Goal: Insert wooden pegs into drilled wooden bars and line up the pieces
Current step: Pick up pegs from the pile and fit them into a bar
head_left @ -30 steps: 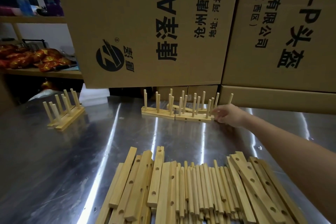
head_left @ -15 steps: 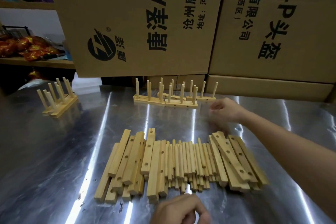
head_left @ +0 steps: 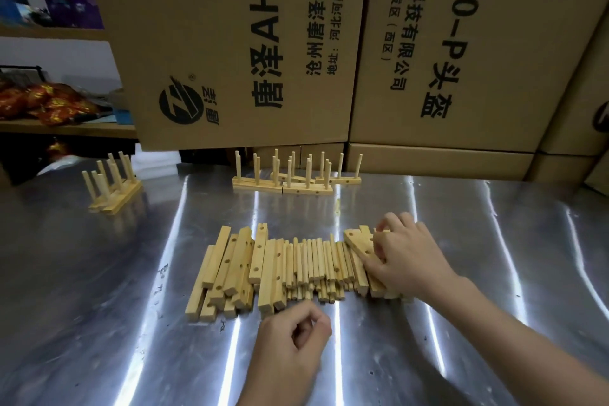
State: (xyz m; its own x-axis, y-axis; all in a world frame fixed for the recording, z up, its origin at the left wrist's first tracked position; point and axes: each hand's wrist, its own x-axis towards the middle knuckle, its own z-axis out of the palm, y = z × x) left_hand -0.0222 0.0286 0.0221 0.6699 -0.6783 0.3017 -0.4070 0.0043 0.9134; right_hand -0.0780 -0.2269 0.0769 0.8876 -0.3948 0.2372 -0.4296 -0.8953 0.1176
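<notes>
While spread flat over the right end of the loose stock at frame centre, the right hand (head_left: 407, 257) pressed splayed fingers on the drilled bars (head_left: 357, 242) there; touching them plainly, but whether closed round one could not be told. Lower centre, the left hand (head_left: 293, 344) hung just short of the pile's near edge, loosely curled, thumb and forefinger pinched together; whether a peg sat in that pinch, too small to tell. Between the two heaps of bars lay a row of loose pegs (head_left: 313, 262) side by side, with more drilled bars (head_left: 239, 269) stacked to their left, all on the metal table (head_left: 99, 306).

Judged as the picking-up step: choosing a fresh bar from the right heap. Next move likely called for lifting one bar clear without scattering its neighbours, turning its holes upward, then taking a peg from the middle row and seating it upright.

Already pegged and lined up: a group of finished bars (head_left: 290, 186) at upper centre against the boxes, and a smaller set (head_left: 113, 189) at upper left.

On the cardboard boxes (head_left: 247, 43) behind, printed sideways: "唐泽AH4", "沧州唐泽通信科技有限公司", "地址:河北河间", "(西区)", "0-P头盔", plus a round black logo with small characters beside it, not legible.
</notes>
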